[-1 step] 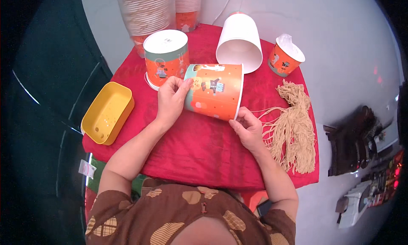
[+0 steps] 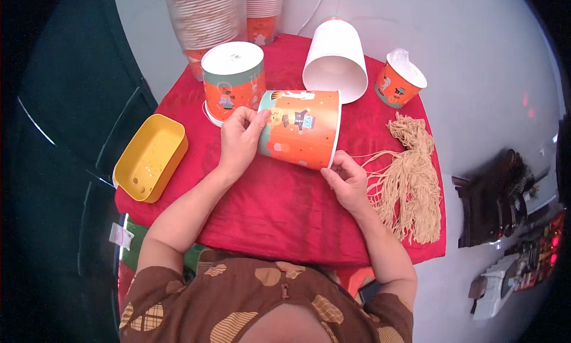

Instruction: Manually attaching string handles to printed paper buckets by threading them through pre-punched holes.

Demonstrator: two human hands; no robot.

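An orange paper bucket (image 2: 303,129) with a green band and printed cartoon figures is tilted on its side between my hands, its white rim towards the right. My left hand (image 2: 241,141) pinches the green base end, thumb on the printed side. At the lower part of the rim, my right hand (image 2: 347,177) grips with thumb and fingers. Just behind my left hand, a matching bucket (image 2: 233,96) stands upside down, base up, over a white rim. A bundle of beige strings (image 2: 410,188) lies to the right of my right hand.
A red cloth (image 2: 279,218) covers the table. On it are a yellow tub (image 2: 169,173) with small bits inside at left, stacked paper buckets (image 2: 205,16) at the back, a white stack of buckets (image 2: 334,42) on its side, and an orange cup (image 2: 392,87) holding clear plastic.
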